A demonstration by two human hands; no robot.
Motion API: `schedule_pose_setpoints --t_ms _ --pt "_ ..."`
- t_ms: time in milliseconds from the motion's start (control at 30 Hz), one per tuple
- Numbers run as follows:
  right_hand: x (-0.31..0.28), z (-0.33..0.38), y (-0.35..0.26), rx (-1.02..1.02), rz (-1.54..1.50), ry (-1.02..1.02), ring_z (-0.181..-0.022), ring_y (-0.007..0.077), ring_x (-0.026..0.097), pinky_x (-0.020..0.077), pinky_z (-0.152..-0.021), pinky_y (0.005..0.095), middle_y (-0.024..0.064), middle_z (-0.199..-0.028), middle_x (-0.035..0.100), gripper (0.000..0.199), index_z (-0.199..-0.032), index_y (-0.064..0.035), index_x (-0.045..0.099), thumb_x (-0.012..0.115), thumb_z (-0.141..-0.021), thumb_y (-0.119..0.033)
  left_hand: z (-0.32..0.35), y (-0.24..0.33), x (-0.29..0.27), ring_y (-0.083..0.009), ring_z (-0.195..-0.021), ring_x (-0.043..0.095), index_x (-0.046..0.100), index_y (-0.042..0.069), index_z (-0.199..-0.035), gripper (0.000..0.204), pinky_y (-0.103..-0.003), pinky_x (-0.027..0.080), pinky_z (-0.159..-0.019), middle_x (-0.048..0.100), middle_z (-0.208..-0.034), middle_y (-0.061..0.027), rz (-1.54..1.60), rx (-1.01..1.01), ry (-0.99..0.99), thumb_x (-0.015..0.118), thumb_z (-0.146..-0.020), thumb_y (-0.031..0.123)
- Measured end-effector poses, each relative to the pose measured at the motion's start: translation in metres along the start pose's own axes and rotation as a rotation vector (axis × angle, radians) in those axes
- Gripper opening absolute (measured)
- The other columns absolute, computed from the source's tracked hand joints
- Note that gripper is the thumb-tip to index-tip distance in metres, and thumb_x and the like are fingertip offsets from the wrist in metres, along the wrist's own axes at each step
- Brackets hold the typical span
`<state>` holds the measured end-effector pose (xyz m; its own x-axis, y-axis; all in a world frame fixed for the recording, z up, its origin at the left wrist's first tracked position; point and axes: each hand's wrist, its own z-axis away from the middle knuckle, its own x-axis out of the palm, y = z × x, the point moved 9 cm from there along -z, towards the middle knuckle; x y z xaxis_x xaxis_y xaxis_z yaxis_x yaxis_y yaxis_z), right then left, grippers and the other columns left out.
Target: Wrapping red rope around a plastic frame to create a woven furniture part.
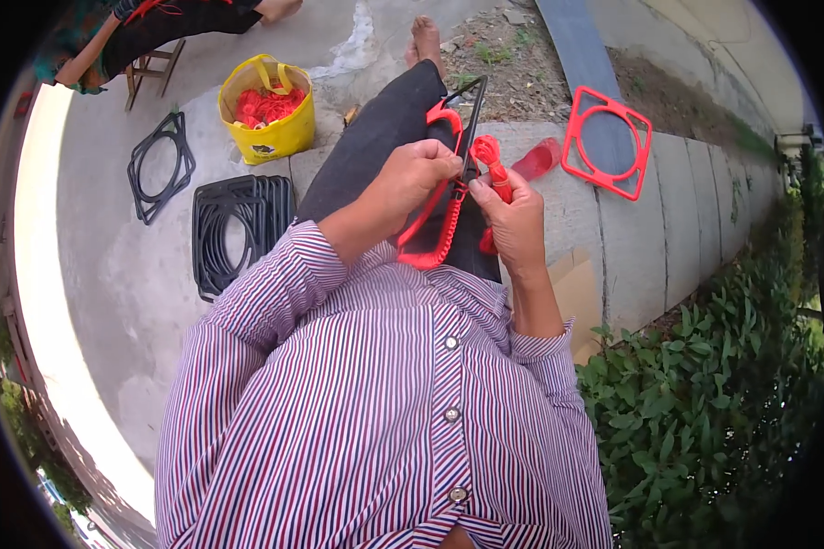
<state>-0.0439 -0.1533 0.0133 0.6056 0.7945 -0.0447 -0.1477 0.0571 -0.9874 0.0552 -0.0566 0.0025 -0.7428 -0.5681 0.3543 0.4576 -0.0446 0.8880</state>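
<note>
Across my lap rests a partly wrapped frame (449, 229); red cord covers its near side, and black bars show at the far end. My left hand (410, 188) is closed in a pinch at the frame's right-hand bar, but what lies between the fingertips is too small to make out. Just right of that bar, my right hand (513, 220) grips a bundle of red cord (489, 156), its looped end sticking up past the fingers. The right thumb touches or nearly touches the bar.
Left of my leg stand a yellow bag (284, 137) of red cord and a stack of black frames (238, 215). A single black frame (161, 166) lies farther left. To the right are a red frame (572, 146), a red slipper-like object (540, 159) and bushes (687, 403). Another person (169, 37) sits far left.
</note>
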Motion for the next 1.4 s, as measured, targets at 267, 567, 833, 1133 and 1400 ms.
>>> schedule_pose_setpoints --t_ms 267,567,833,1133,1400 --pt "0.019 0.021 0.013 0.152 -0.372 -0.183 -0.048 0.0035 0.039 0.0306 -0.043 0.0183 -0.0031 -0.063 0.048 0.011 -0.088 -0.0037 0.055 0.063 -0.086 -0.011 -0.015 -0.09 -0.007 -0.015 -0.074 0.053 0.058 0.002 -0.092 0.022 -0.026 0.043 -0.075 0.061 -0.085 -0.0063 0.333 -0.293 -0.042 0.047 -0.074 0.005" --pt "-0.009 0.008 0.031 0.197 -0.548 -0.103 -0.05 0.0052 0.041 0.0336 -0.045 0.0187 -0.0011 -0.063 0.047 0.018 -0.106 -0.002 0.054 0.058 -0.093 -0.014 0.001 -0.074 0.0 -0.0102 -0.072 0.042 0.055 0.006 -0.097 0.027 -0.023 0.032 -0.07 0.053 -0.081 0.0014 0.307 -0.316 0.004 0.049 -0.071 0.008" --pt "-0.052 0.015 -0.001 0.134 -0.236 -0.126 -0.048 0.0046 0.04 0.0306 -0.047 0.0194 -0.0022 -0.058 0.046 0.018 -0.084 -0.0063 0.053 0.064 -0.089 -0.02 0.0 -0.076 0.0 -0.0107 -0.07 0.042 0.055 0.007 -0.091 0.018 -0.024 0.033 -0.069 0.052 -0.08 0.0012 0.262 -0.31 0.014 0.05 -0.074 0.012" --pt "-0.103 0.081 -0.028 -0.021 -0.207 -0.035 -0.046 0.0063 0.039 0.0304 -0.044 0.0213 -0.0001 -0.056 0.046 0.018 -0.078 -0.0056 0.051 0.064 -0.087 -0.013 -0.001 -0.075 0.004 -0.0116 -0.064 0.04 0.049 0.011 -0.074 0.004 -0.025 0.033 -0.065 0.048 -0.073 0.0014 0.276 -0.386 0.027 0.051 -0.072 0.009" --pt "-0.112 0.056 0.037 0.144 -0.556 0.105 -0.05 0.0087 0.043 0.0347 -0.047 0.0239 0.0016 -0.062 0.049 0.038 -0.115 0.0034 0.053 0.045 -0.1 -0.03 0.009 -0.03 -0.036 -0.0227 -0.11 0.044 0.061 0.003 -0.107 0.033 -0.032 0.032 -0.098 0.049 -0.115 -0.0089 -0.07 0.007 0.287 0.062 -0.079 0.02"
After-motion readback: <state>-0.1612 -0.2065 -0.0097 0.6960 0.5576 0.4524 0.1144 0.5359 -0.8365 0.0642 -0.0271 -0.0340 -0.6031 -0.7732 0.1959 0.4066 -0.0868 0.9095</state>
